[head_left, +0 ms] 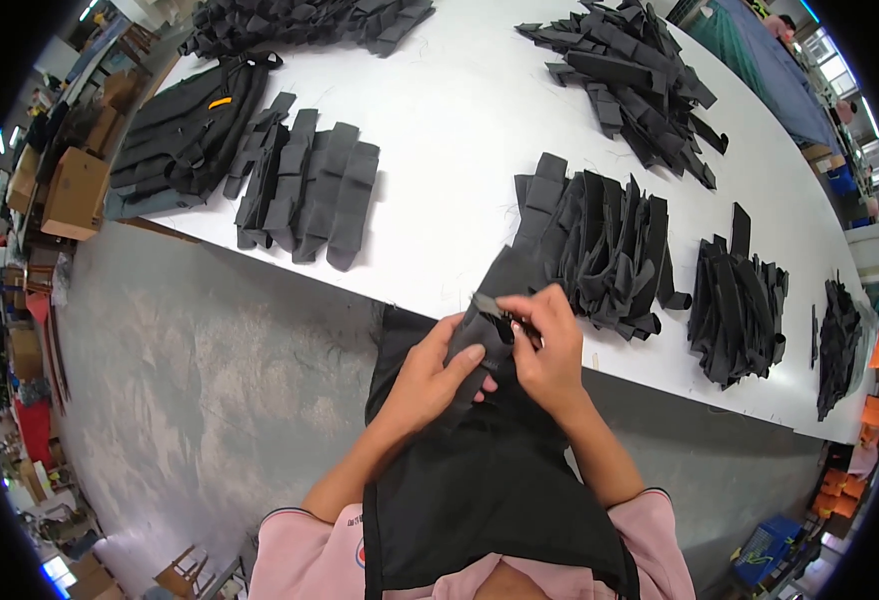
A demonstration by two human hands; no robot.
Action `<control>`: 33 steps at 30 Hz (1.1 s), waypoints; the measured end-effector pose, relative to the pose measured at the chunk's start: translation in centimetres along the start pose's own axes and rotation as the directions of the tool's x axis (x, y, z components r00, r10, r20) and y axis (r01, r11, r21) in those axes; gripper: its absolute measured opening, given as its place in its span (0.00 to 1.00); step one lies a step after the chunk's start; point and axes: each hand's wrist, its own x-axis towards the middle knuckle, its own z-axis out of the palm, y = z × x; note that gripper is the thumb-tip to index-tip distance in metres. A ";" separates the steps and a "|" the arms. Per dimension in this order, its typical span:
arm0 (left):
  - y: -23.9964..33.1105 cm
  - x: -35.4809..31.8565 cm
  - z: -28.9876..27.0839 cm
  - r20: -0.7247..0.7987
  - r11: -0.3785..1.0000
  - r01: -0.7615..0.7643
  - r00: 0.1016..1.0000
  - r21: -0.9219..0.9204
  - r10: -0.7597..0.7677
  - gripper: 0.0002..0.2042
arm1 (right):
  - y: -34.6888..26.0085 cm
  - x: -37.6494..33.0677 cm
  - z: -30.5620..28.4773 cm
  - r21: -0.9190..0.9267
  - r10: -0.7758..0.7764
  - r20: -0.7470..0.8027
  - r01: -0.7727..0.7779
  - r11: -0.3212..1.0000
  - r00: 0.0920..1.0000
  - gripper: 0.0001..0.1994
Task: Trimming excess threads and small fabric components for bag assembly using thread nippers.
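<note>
My left hand is closed on a dark grey fabric strip, its thumb on top and fingertips showing underneath. The strip slants up to the table edge, toward a pile of similar folded strips. Closed in my right hand is a small pair of thread snips; their metal end lies over the strip just beyond my left thumb. My right fingers partly hide the tool, and I cannot tell whether its blades touch the fabric. A black apron hangs below both hands.
The white table bears a row of flat strips, a black backpack and heaps of dark pieces. Further right lie two more stacks, one of strips. Cardboard boxes stand at the left, a blue crate at the lower right.
</note>
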 end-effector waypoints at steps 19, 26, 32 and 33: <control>1.6 4.8 -3.1 -0.120 0.860 -0.023 0.992 -0.510 -0.044 0.17 | -0.8 -4.4 -0.3 -0.003 0.067 0.082 -0.067 0.998 0.994 0.13; 2.0 4.6 -3.3 -0.093 0.832 -0.002 0.994 -0.555 -0.059 0.17 | -0.7 -3.6 0.2 -0.208 -0.169 0.087 0.184 0.961 0.982 0.14; 2.5 4.7 -3.5 -0.077 0.852 0.029 0.994 -0.522 -0.081 0.17 | -0.6 -2.8 -1.3 -0.152 -0.181 0.257 0.225 0.963 0.949 0.12; 2.5 4.8 -3.6 -0.073 0.857 0.038 0.993 -0.514 -0.089 0.17 | -0.7 -2.7 -1.5 -0.152 -0.180 0.257 0.224 0.963 0.949 0.12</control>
